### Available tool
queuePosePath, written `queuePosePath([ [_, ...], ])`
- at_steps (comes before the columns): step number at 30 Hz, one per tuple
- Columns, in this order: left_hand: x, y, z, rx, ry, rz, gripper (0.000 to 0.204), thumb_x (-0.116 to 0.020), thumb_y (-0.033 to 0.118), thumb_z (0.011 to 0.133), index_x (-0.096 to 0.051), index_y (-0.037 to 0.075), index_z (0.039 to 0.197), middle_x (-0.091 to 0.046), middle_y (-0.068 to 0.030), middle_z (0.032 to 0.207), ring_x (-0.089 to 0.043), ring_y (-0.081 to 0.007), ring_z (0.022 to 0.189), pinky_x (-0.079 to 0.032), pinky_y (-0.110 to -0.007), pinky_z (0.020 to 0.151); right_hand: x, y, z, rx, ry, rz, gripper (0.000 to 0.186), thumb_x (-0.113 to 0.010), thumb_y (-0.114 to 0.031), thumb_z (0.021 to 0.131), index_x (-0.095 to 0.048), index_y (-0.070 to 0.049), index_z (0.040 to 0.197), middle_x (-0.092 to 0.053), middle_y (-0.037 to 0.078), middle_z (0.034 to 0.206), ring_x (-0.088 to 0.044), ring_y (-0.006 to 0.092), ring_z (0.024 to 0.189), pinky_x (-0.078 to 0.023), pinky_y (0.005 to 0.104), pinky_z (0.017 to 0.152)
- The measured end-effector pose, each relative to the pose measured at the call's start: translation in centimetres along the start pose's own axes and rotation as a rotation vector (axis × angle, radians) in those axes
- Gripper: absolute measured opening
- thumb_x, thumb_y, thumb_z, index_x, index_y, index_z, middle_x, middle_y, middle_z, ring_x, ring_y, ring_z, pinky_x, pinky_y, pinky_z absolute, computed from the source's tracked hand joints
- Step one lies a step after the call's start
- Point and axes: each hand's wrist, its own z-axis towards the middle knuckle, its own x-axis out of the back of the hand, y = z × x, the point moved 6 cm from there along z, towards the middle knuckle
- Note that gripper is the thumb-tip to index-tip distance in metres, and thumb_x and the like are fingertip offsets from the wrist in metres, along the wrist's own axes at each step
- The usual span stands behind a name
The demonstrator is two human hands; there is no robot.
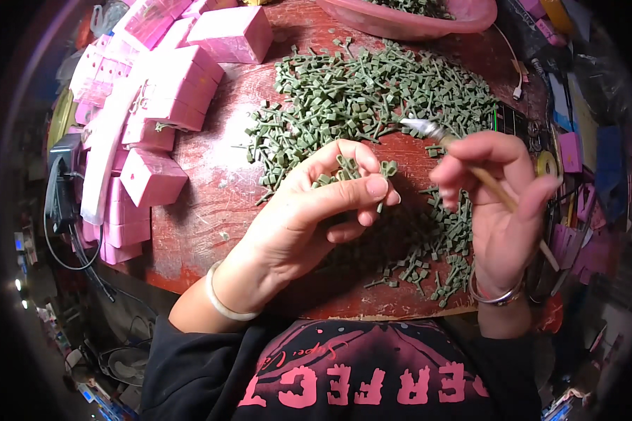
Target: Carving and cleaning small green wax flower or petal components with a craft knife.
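Observation:
My left hand (288, 217) is closed around several small green pieces with square heads and thin stems. One such green piece (388, 169) is pinched between its thumb and fingertip, head up. In my right hand (505, 217) lies a slim paintbrush-like tool (494, 186) with a wooden handle and metal collar. Its pale tip points left, toward the pinched piece but apart from it. Beyond and between both hands spreads a loose heap of the same green pieces (344, 98) on the worn red table (203, 217).
Pink blocks (154, 177) are stacked along the table's left side, beside a black adapter (64, 179) with cables. A pink basin (400, 19) holding more green pieces stands at the far edge. A white cable plug (517, 91) and a tape roll (546, 165) lie at right.

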Motion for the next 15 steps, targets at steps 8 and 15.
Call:
queuePosePath([
  [8, -0.2, 0.2, 0.0, 0.002, 0.006, -0.028, 0.032, -0.065, 0.013, 0.086, -0.053, 0.006, 0.115, -0.061, -0.0064, 0.090, -0.050, -0.0049, 0.063, -0.032, -0.015, 0.048, -0.4, -2.1, -0.8, 0.319, 0.011, -0.211, 0.022, -0.057, -0.007, 0.091, -0.054, 0.007, 0.107, -0.064, 0.014, 0.089, -0.062, 0.0142, 0.077, -0.052, 0.0223, 0.068],
  [15, -0.2, 0.0, 0.1, -0.022, 0.058, 0.016, 0.029, -0.060, 0.009, 0.088, -0.051, 0.003, 0.115, -0.059, -0.0065, 0.085, -0.044, -0.0026, 0.055, -0.029, -0.012, 0.041, 0.0, -1.8, -1.1, 0.311, 0.164, -0.211, 0.015, -0.060, 0.003, 0.088, -0.058, 0.009, 0.101, -0.066, 0.016, 0.093, -0.067, 0.0156, 0.074, -0.053, 0.0215, 0.064],
])
